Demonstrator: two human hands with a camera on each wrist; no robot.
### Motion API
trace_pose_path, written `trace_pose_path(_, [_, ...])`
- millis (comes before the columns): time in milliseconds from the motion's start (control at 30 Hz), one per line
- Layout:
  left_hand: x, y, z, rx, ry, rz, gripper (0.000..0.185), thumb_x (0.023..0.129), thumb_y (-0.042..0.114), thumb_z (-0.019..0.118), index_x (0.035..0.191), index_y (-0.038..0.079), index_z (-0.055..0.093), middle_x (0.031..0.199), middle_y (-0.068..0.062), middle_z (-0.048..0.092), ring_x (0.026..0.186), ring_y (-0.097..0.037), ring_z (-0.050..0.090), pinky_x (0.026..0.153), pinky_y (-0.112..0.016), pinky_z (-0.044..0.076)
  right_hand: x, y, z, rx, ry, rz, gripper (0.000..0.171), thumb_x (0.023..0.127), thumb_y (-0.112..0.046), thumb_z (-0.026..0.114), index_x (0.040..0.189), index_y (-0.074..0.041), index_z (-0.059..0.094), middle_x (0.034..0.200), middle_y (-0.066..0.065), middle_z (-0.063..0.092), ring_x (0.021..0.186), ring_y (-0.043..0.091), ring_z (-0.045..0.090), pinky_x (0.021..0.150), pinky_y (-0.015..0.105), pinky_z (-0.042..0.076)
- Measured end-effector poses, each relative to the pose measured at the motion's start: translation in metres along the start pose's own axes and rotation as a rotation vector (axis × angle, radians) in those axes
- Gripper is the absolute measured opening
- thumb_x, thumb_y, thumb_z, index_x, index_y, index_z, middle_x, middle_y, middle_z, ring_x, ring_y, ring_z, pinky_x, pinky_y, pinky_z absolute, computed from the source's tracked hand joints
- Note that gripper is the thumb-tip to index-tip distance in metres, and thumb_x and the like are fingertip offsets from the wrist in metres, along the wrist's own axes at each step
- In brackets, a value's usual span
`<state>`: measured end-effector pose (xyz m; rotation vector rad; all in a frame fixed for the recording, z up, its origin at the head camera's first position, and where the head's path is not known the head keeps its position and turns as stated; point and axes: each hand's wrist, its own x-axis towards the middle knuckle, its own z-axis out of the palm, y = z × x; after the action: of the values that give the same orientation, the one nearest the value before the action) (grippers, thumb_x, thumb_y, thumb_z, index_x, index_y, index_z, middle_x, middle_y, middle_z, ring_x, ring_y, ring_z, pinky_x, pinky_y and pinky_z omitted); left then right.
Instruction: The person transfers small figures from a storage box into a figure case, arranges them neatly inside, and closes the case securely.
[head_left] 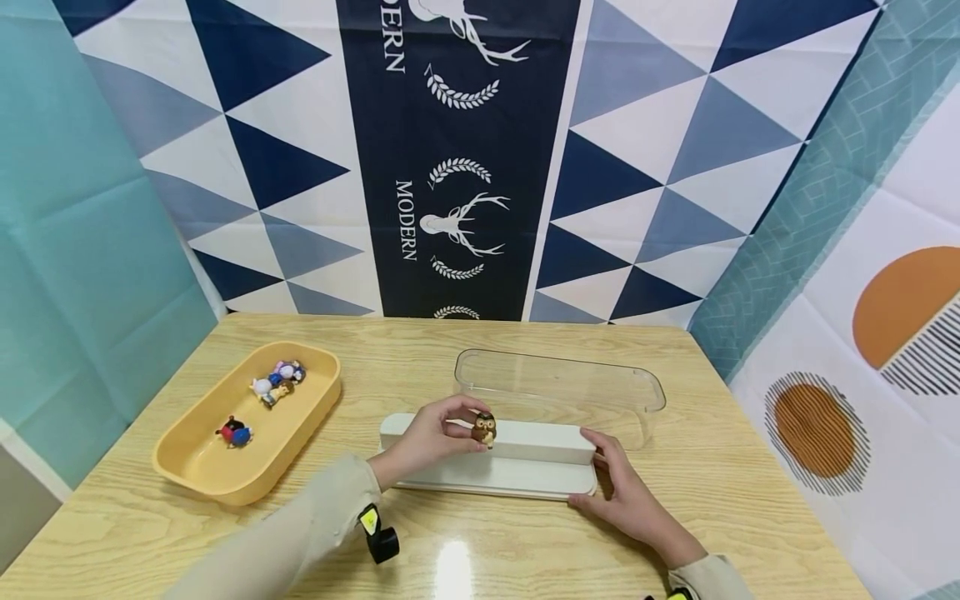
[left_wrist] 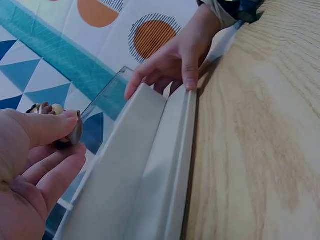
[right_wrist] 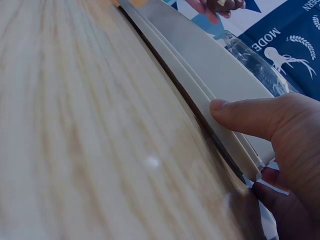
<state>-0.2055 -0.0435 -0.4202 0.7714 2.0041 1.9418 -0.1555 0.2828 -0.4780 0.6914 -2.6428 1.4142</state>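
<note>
My left hand pinches a small brown owl figurine just above the raised step of a long white base on the wooden table. In the left wrist view the left hand has thumb and fingers closed on the owl figurine, which is mostly hidden. My right hand grips the base's right end, thumb on the front lip and fingers over the step. The right wrist view shows the right hand clamped on the white base, with the owl figurine far along it.
A clear plastic cover lies open side up right behind the base. At the left stands a yellow tray with several small figurines. Patterned cloth walls close in the back and both sides of the table.
</note>
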Motion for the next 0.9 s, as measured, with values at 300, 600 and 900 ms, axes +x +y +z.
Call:
trace_pose_path(300, [0.003, -0.011, 0.021, 0.058, 0.017, 0.034, 0.044, 0.078, -0.013, 0.077, 0.119, -0.007, 0.063, 0.104, -0.020, 0.070, 0.092, -0.021, 0.070, 0.081, -0.028, 0.057, 0.000, 0.000, 0.001, -0.006, 0.001, 0.002, 0.089, 0.084, -0.024, 0.082, 0.154, -0.016, 0.028, 0.145, 0.011, 0.035, 0.130, 0.021, 0.043, 0.106, 0.014, 0.033])
trace_pose_path(600, [0.005, -0.019, 0.040, 0.083, 0.001, 0.031, 0.041, 0.077, -0.011, 0.079, 0.114, -0.004, 0.064, 0.101, -0.017, 0.070, 0.091, -0.022, 0.070, 0.079, -0.026, 0.057, -0.001, 0.002, 0.002, -0.015, 0.007, 0.005, 0.089, 0.083, -0.023, 0.083, 0.153, -0.015, 0.028, 0.145, 0.011, 0.035, 0.130, 0.019, 0.043, 0.106, 0.015, 0.033])
trace_pose_path(900, [0.008, -0.022, 0.050, 0.262, -0.039, 0.119, 0.038, 0.077, -0.003, 0.082, 0.111, 0.002, 0.066, 0.098, -0.009, 0.072, 0.087, -0.009, 0.069, 0.079, -0.022, 0.055, -0.001, 0.000, 0.002, -0.006, 0.008, -0.005, 0.088, 0.084, -0.022, 0.083, 0.153, -0.014, 0.028, 0.145, 0.011, 0.035, 0.129, 0.026, 0.044, 0.105, 0.014, 0.033])
